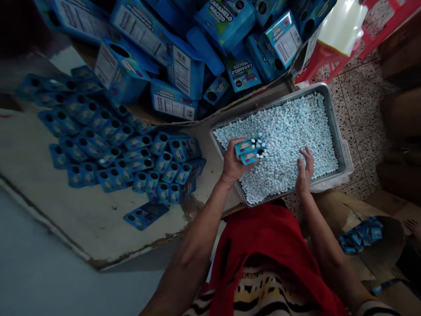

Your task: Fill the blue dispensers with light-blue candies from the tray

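My left hand (233, 162) is wrapped round two small blue boxes (245, 151) above the left part of a metal tray (334, 125). Several white pieces sit on and around the holes in the boxes. Small pale blue and white candies (283, 140) fill the tray. Over its right front part is my right hand (305, 169), with its fingers apart and nothing seen in them.
Many small blue boxes (88, 140) stand on the worn table (66, 219) at left. A large carton (210, 115) of bigger blue boxes lies behind. Red stools (315, 61) and an open carton (391, 250) with blue packs are at right.
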`<state>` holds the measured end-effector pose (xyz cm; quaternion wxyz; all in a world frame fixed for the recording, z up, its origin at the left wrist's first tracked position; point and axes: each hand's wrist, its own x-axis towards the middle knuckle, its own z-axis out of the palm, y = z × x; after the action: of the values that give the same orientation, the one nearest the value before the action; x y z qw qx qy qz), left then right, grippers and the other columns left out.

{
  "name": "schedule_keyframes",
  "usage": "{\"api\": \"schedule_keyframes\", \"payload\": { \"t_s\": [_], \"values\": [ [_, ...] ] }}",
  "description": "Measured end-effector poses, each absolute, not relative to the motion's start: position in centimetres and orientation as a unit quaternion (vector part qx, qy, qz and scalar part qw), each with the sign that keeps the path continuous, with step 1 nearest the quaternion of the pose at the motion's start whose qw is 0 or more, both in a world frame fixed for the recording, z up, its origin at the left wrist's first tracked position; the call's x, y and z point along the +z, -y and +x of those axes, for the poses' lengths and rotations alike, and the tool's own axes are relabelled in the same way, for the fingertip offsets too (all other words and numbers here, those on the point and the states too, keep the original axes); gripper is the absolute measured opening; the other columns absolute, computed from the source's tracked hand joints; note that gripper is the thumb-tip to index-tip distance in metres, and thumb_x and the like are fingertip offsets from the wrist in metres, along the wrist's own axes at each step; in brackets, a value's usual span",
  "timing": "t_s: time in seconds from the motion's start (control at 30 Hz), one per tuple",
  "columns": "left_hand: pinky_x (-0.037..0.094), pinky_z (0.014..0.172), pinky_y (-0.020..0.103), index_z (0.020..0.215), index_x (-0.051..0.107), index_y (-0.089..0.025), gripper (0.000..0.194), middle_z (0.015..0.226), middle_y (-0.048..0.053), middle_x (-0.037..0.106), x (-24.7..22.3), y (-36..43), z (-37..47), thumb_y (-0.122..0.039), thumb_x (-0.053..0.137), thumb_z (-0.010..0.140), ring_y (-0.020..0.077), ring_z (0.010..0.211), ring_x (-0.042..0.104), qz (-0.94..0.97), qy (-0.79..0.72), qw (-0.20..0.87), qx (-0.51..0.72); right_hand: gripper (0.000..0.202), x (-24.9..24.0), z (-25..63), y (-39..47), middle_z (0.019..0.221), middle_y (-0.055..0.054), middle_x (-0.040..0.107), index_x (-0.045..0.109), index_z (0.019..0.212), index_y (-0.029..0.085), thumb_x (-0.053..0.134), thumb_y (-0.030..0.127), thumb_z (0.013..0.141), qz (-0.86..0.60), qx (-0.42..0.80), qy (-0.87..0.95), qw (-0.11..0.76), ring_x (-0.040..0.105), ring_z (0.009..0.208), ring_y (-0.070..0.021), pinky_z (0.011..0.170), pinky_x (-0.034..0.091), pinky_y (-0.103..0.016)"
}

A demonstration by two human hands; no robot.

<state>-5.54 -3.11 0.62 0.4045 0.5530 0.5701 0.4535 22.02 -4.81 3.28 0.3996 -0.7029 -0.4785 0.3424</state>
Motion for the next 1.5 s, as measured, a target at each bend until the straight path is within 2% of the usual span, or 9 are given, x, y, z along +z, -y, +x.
{"api": "schedule_keyframes", "payload": {
  "t_s": [0.13,0.27,0.5,0.7,0.8,0.93,1.17,1.37,1.5],
  "values": [
    [0.059,0.105,0.049,0.135,0.057,-0.027,0.086,0.13,0.007,0.068,-1.0,4.6,-4.4,-0.054,0.102,0.067,0.027,0.116,0.071,0.498,-0.632,0.33,0.494,0.058,-0.6,21.4,6.9,0.168,-0.022,0.046,0.061,0.146,0.02,0.05,0.058,0.104,-0.784,0.225,0.484,0.316,0.039,0.161,-0.0347,0.132,0.027,-0.069],
    [0.054,0.114,0.055,0.138,0.052,-0.032,0.084,0.134,0.008,0.062,-3.5,5.1,-0.2,-0.054,0.099,0.071,0.0296,0.124,0.066,0.457,-0.649,0.223,0.565,0.057,-1.7,17.5,5.7,0.164,-0.019,0.051,0.058,0.151,0.022,0.054,0.053,0.103,-0.761,0.249,0.473,0.368,0.044,0.159,-0.0307,0.134,0.029,-0.065],
    [0.054,0.112,0.054,0.14,0.048,-0.03,0.086,0.135,0.011,0.06,-3.8,2.4,4.6,-0.059,0.095,0.074,0.0302,0.125,0.066,0.443,-0.662,0.218,0.563,0.031,-1.5,14.0,1.6,0.126,-0.001,0.078,0.078,0.113,0.028,0.068,0.045,0.091,-0.69,0.422,0.103,0.579,0.068,0.134,-0.0195,0.126,0.049,-0.043],
    [0.059,0.102,0.043,0.138,0.05,-0.026,0.085,0.132,0.008,0.066,-0.2,1.4,-0.4,-0.055,0.097,0.074,0.0255,0.115,0.07,0.483,-0.66,0.326,0.474,0.024,0.8,15.8,-1.0,0.088,-0.001,0.08,0.074,0.096,0.024,0.069,0.044,0.084,-0.518,0.608,-0.146,0.583,0.079,0.098,-0.0231,0.099,0.066,-0.045],
    [0.059,0.102,0.045,0.134,0.057,-0.026,0.079,0.127,0.007,0.069,1.2,1.2,-3.8,-0.05,0.098,0.072,0.0278,0.115,0.07,0.564,-0.64,0.324,0.41,0.019,4.9,15.8,-1.3,0.086,0.0,0.078,0.073,0.091,0.024,0.069,0.042,0.085,-0.477,0.643,-0.085,0.593,0.076,0.087,-0.0205,0.093,0.065,-0.041],
    [0.059,0.1,0.046,0.129,0.064,-0.027,0.072,0.12,0.006,0.071,3.1,1.0,-4.7,-0.047,0.099,0.068,0.0305,0.113,0.07,0.644,-0.585,0.323,0.373,0.022,9.9,14.4,-2.1,0.091,-0.003,0.075,0.072,0.083,0.024,0.065,0.044,0.086,-0.424,0.667,0.128,0.599,0.075,0.096,-0.0226,0.102,0.061,-0.044],
    [0.06,0.092,0.04,0.126,0.065,-0.028,0.073,0.116,0.003,0.072,5.5,0.9,-4.1,-0.034,0.101,0.062,0.0277,0.105,0.072,0.647,-0.553,0.403,0.335,0.036,12.2,13.5,-2.7,0.093,-0.004,0.074,0.07,0.084,0.028,0.055,0.058,0.095,-0.448,0.585,0.384,0.556,0.072,0.098,-0.0249,0.102,0.057,-0.047],
    [0.061,0.097,0.041,0.126,0.062,-0.025,0.075,0.121,0.005,0.074,3.6,1.4,-3.4,-0.047,0.1,0.065,0.0276,0.112,0.074,0.579,-0.576,0.422,0.393,0.054,13.1,12.9,-1.7,0.123,-0.006,0.077,0.08,0.11,0.03,0.053,0.075,0.099,-0.396,0.607,0.465,0.508,0.071,0.125,-0.0284,0.119,0.051,-0.051],
    [0.061,0.106,0.043,0.131,0.061,-0.026,0.08,0.133,0.008,0.073,3.0,1.7,-3.3,-0.054,0.1,0.067,0.0284,0.124,0.073,0.542,-0.569,0.449,0.425,0.058,10.9,15.6,-1.2,0.134,-0.007,0.075,0.076,0.123,0.029,0.044,0.074,0.104,-0.464,0.55,0.473,0.508,0.068,0.135,-0.0277,0.124,0.048,-0.053]
  ]
}}
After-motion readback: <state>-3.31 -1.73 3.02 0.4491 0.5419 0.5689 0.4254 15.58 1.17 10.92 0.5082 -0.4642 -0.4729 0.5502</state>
